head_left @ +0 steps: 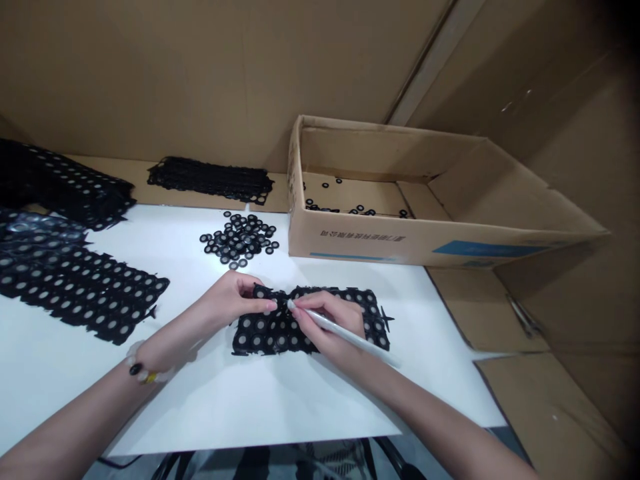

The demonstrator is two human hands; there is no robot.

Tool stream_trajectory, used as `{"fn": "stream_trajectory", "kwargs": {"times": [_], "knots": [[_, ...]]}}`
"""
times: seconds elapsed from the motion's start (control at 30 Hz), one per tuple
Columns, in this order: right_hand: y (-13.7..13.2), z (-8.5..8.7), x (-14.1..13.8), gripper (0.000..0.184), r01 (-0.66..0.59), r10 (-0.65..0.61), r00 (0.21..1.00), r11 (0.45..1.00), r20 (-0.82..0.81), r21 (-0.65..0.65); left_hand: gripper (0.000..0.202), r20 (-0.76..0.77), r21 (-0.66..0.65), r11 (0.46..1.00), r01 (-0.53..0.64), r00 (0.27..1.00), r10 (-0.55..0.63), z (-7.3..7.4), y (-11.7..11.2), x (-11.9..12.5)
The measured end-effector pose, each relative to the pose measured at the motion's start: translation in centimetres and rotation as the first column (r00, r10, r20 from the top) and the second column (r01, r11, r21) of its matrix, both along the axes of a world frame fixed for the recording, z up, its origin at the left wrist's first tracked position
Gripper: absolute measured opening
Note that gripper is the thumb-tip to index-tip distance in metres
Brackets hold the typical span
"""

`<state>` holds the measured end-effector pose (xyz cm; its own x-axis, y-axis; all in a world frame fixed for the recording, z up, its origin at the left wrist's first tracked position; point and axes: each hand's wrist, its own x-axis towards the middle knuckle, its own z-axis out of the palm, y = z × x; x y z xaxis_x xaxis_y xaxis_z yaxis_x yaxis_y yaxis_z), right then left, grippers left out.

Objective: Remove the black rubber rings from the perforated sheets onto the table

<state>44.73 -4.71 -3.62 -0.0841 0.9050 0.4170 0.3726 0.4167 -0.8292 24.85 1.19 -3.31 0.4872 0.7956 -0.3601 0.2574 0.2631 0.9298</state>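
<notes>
Forearms reach across the white board, left hand pinching the black ring sheet steady on it, right hand gripping a white pen close, tip right at the sheet's top edge. Nice firm control there!

White work surface holds black perforated sheets; loose black rings.

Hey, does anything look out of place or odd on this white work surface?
Yes. A small star-shaped black scrap sticks out past the right edge of the perforated black sheet, looking torn or half detached. The sheet also looks bunched at its top edge beside the left hand.
</notes>
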Motion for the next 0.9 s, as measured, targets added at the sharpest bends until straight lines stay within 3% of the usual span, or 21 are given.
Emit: {"fn": "stream_trajectory", "kwargs": {"times": [0.27,0.5,0.8,0.9], "knots": [[0.1,0.3,0.1,0.006,0.003,-0.002,1.000,0.998,0.009,-0.069,0.031,-0.062,0.063,0.998,0.008,0.998,-0.004,-0.4,-0.1,-0.2],[-0.1,-0.6,-0.2,0.008,0.037,-0.034,0.999,0.994,0.031,-0.100,0.027,-0.135,0.217,0.976,-0.001,0.990,0.031,0.0,-0.5,0.4],[0.0,-0.8,-0.5,0.009,0.089,-0.086,0.995,0.994,0.041,-0.070,0.025,-0.070,0.134,0.990,0.043,0.997,-0.033,-0.2,-0.2,0.4],[0.1,-0.3,-0.1,0.009,0.130,-0.128,0.991,0.990,0.045,-0.054,0.029,-0.148,0.162,0.983,0.091,0.987,-0.067,-0.6,0.3,-0.2]]}}
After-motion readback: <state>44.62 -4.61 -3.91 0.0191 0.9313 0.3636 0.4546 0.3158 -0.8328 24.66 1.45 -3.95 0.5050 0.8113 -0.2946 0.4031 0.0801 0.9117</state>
